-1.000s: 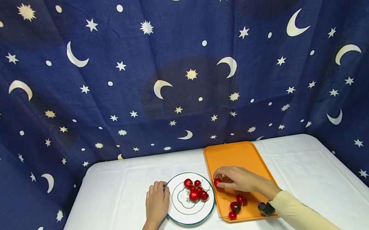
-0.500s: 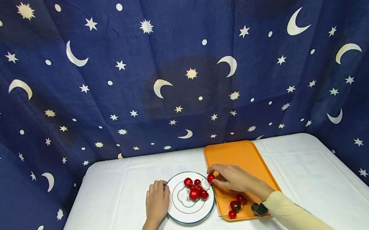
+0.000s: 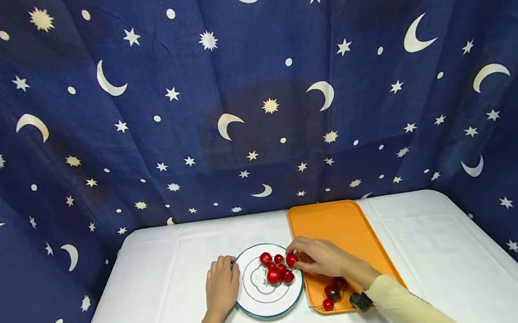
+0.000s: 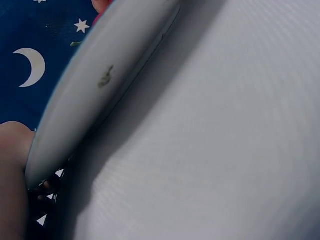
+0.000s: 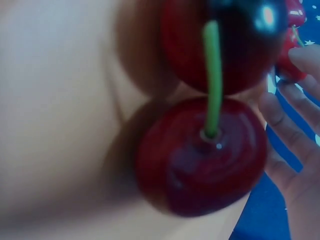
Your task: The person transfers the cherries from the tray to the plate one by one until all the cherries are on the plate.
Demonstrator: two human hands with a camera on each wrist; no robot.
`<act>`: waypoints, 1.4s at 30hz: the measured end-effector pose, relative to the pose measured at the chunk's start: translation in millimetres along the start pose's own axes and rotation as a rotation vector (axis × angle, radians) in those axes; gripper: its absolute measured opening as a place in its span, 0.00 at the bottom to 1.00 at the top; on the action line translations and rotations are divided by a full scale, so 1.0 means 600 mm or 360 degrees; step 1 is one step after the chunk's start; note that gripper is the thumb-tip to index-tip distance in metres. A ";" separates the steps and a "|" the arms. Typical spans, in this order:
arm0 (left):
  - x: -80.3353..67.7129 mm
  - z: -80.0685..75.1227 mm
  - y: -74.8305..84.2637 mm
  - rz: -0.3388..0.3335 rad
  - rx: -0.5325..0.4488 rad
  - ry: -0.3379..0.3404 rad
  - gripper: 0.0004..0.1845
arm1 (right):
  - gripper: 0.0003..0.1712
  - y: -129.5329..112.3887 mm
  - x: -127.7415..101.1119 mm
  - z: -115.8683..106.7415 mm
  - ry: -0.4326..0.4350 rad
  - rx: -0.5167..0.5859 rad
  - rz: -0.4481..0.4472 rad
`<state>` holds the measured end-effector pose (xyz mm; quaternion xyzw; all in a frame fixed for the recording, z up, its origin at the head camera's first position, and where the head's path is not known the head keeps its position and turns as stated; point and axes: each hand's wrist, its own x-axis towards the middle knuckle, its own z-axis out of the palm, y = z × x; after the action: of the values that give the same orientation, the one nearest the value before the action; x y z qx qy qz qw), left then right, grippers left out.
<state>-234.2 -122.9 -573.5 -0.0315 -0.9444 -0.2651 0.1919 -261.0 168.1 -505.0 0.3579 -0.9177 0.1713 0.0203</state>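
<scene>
- Our right hand (image 3: 322, 257) pinches a cherry (image 3: 291, 259) between its fingertips, over the right rim of the white plate (image 3: 267, 310), beside the cherry pile (image 3: 276, 271) there.
- Our left hand (image 3: 221, 287) rests against the plate's left rim, fingers bent over the edge.
- We judge the cherry light, smooth-skinned and easily bruised; its green stem (image 5: 212, 75) looks thin and may snap.
- We recommend a gentle pinch across the fruit's round body.
- More cherries (image 3: 332, 292) lie on the orange tray (image 3: 334, 220).
</scene>
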 end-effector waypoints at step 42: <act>0.003 0.001 0.000 -0.0030 -0.0011 -0.0030 0.14 | 0.15 0.062 -0.055 -0.046 -0.0405 0.0380 -0.0145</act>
<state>-235.8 -122.7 -573.1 -0.0256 -0.9455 -0.2698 0.1805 -263.4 224.1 -495.4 0.4177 -0.8688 0.2314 -0.1309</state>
